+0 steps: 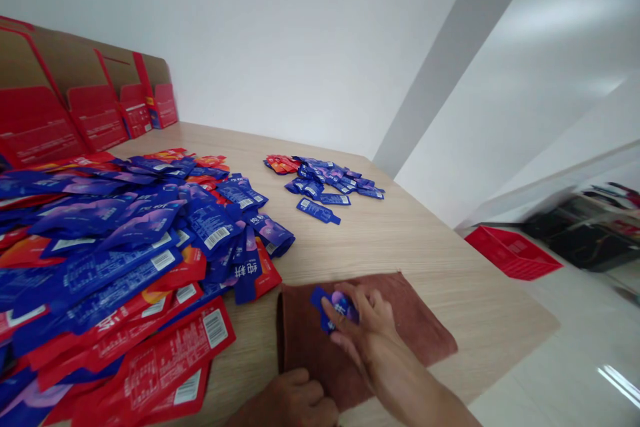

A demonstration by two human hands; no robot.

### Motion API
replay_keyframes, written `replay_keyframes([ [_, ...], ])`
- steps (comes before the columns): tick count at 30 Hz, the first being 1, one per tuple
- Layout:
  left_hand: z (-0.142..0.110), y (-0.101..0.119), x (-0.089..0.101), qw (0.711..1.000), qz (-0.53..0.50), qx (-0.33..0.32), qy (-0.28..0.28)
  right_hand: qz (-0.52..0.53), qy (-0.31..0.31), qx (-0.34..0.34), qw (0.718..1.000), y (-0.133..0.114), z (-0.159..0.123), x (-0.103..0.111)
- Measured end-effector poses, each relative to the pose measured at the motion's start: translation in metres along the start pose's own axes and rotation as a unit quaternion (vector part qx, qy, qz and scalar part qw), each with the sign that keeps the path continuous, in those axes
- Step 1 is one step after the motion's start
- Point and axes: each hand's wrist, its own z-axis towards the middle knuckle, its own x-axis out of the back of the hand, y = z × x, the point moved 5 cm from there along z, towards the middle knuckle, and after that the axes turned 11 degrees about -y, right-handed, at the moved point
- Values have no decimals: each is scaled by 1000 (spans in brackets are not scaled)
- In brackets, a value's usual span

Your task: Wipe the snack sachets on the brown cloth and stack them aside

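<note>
A small blue pouch (320,300) with purple print is pinched in my right hand (367,320), over a folded brown cloth (415,320). The fingers cover much of the pouch. At the cloth's near left edge, my left hand (295,403) is curled closed on the fabric; its fingertips are hidden. To the left lies a big heap of blue and red pouches (210,233), reaching almost to the cloth. Farther back on the table is a smaller pile of blue pouches (340,177), with a few orange-red ones (281,163) at its left end.
Red cardboard boxes (97,117) with open fronts stand in a row at the back left. The wooden table (400,240) meets a white wall (280,47) behind. Beyond its right edge, a red crate (513,252) is near blurred dark shelving (575,233).
</note>
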Motion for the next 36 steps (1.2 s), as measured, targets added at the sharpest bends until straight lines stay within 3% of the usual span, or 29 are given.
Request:
replay_keyframes([
  [4, 1, 1, 1, 1000, 0, -5, -4, -44, 74, -89, 992, 64, -6, 8],
  [7, 3, 0, 2, 1000, 2, 3, 8, -72, 96, -134, 984, 97, -12, 11],
  [9, 5, 1, 6, 1000, 3, 1, 21, -67, 78, -130, 986, 104, -17, 13],
  [12, 8, 4, 11, 999, 32, -35, -8, -45, 28, -117, 992, 105, -22, 19],
  [16, 11, 7, 21, 997, 44, -53, -27, -52, -8, -201, 978, 109, -27, 40],
  [18, 11, 6, 24, 997, 41, -51, -36, -18, 38, -216, 975, 102, -27, 54],
  [21, 11, 7, 21, 994, 59, -59, -65, 134, 106, -146, 974, 69, -20, 63],
  [24, 10, 6, 16, 993, 61, -60, -78, 252, 64, -58, 964, 22, -8, 50],
  [29, 5, 4, 3, 999, 27, -15, -21, 109, -1, -15, 994, -33, 5, 20],
  [32, 2, 3, -6, 1000, 18, 5, -16, 48, -26, 3, 999, -37, 4, 6],
  [36, 0, 1, -3, 1000, 11, 0, 0, 6, 7, -11, 1000, -2, -5, 3],
])
